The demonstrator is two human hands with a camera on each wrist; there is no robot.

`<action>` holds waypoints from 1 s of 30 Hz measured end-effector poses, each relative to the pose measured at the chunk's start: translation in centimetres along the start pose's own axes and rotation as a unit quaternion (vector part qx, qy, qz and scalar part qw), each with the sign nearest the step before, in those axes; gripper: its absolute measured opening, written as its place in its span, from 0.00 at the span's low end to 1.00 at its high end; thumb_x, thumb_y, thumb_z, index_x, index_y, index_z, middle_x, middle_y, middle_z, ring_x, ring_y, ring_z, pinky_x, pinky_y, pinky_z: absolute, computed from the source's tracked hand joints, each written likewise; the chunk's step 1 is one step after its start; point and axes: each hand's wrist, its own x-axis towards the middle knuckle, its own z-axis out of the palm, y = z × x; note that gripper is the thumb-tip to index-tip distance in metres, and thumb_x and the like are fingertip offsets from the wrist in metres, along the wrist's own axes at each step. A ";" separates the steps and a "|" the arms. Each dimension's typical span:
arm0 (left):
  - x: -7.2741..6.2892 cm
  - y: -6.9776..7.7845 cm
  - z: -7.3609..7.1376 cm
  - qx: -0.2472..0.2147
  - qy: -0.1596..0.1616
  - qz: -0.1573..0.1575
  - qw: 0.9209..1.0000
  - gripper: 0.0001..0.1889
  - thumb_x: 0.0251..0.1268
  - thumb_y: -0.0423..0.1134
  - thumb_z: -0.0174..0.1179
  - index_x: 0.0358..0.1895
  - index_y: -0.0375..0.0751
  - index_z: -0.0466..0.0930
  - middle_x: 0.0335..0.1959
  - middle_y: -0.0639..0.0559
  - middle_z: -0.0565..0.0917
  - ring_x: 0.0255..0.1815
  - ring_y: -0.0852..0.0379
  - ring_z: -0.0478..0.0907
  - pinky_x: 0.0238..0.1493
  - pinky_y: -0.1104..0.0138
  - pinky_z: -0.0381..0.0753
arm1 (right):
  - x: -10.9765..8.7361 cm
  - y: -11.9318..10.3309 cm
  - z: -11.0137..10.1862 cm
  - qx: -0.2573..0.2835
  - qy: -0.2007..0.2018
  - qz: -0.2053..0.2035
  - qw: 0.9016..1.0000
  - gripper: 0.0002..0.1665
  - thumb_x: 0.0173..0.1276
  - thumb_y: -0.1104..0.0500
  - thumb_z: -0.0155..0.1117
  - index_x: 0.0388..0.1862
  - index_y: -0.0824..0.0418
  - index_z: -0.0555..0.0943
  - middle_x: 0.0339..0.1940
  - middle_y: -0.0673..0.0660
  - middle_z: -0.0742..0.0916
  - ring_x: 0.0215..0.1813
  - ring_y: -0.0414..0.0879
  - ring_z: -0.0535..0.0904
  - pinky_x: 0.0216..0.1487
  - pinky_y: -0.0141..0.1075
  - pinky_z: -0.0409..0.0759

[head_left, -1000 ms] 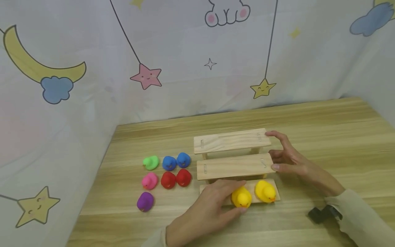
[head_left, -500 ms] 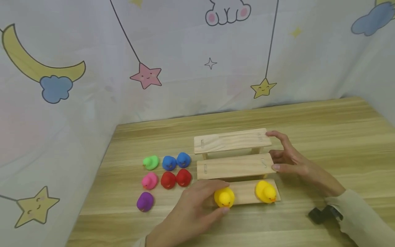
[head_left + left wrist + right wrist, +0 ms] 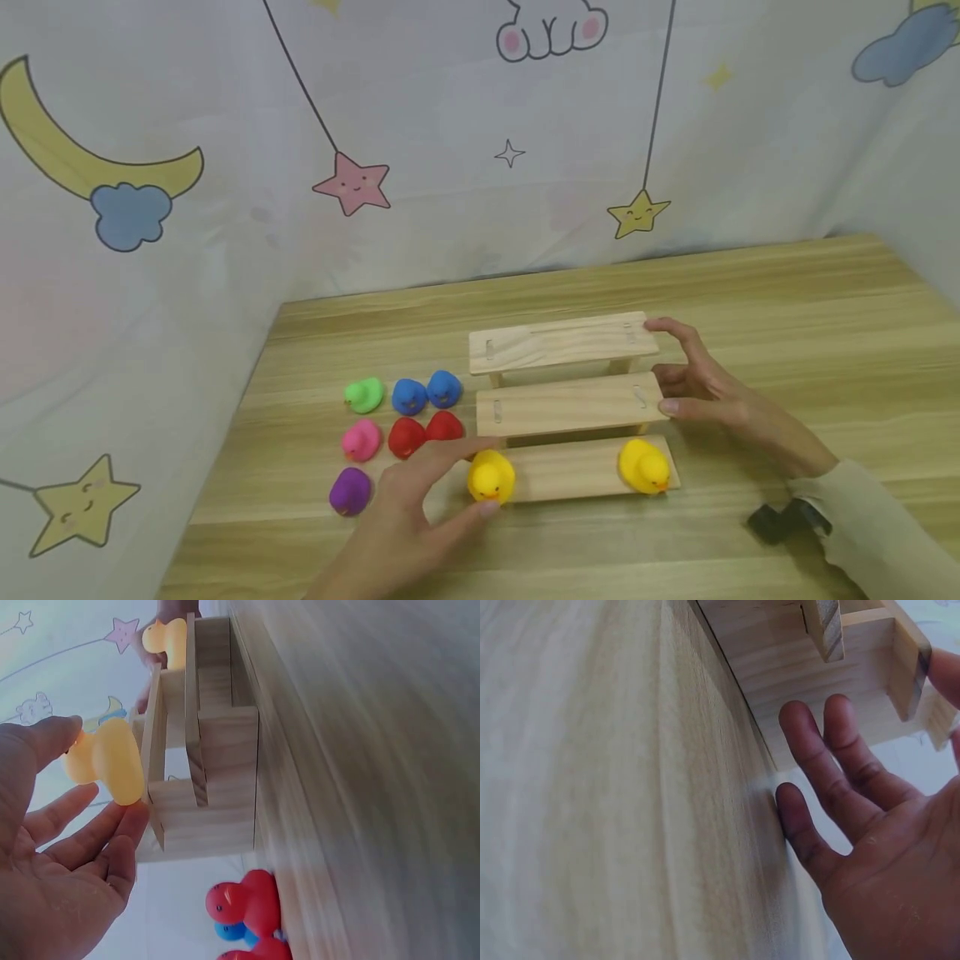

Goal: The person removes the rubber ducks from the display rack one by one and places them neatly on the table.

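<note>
In the head view, my left hand (image 3: 405, 500) pinches a yellow rubber duck (image 3: 491, 477) between thumb and fingers at the left end of the lowest step. The left wrist view has the same duck (image 3: 112, 761) between thumb and fingertips. A second yellow duck (image 3: 643, 467) sits at that step's right end. The stepped wooden stand (image 3: 570, 406) has three tiers; its middle and top boards are bare. At the stand's right end, my right hand (image 3: 712, 392) touches the top board with the index finger and the middle board with the thumb; its other fingers extend loosely (image 3: 847, 761).
Left of the stand lie two blue ducks (image 3: 408, 397), two red ducks (image 3: 407, 437), a green duck (image 3: 364, 395), a pink duck (image 3: 362, 440) and a purple duck (image 3: 350, 492). A printed cloth (image 3: 450, 233) hangs behind the wooden table (image 3: 825, 333).
My left hand has moved the yellow duck leftward along the lowest step, from beside the other yellow duck to the left end. The right hand and stand have stayed in place.
</note>
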 end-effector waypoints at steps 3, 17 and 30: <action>-0.5 -0.3 -0.5 0.004 0.007 -0.023 1.000 0.30 0.69 0.48 0.75 0.72 0.64 0.78 0.65 0.67 0.86 0.62 0.66 0.84 0.66 0.60 0.87 | -0.1 -0.1 0.0 -0.011 0.002 0.011 1.000 0.55 0.72 0.73 0.52 0.88 0.49 0.38 0.63 0.56 0.86 0.57 0.49 0.89 0.60 0.37 0.86; -2.4 -2.3 -1.8 0.048 0.058 -0.013 0.997 0.31 0.62 0.39 0.80 0.68 0.61 0.81 0.61 0.66 0.88 0.58 0.64 0.84 0.62 0.63 0.88 | -0.5 -1.3 0.5 -0.072 0.043 0.079 0.993 0.54 0.76 0.63 0.60 0.89 0.43 0.42 0.90 0.55 0.44 0.75 0.70 0.72 0.64 0.32 0.78; -3.9 -3.6 -3.6 0.083 0.045 -0.074 0.993 0.26 0.64 0.42 0.78 0.63 0.63 0.82 0.63 0.66 0.88 0.63 0.58 0.86 0.59 0.53 0.91 | 0.1 -0.4 0.0 0.023 -0.013 0.008 1.000 0.55 0.72 0.74 0.50 0.87 0.46 0.38 0.58 0.58 0.90 0.55 0.52 0.90 0.60 0.37 0.86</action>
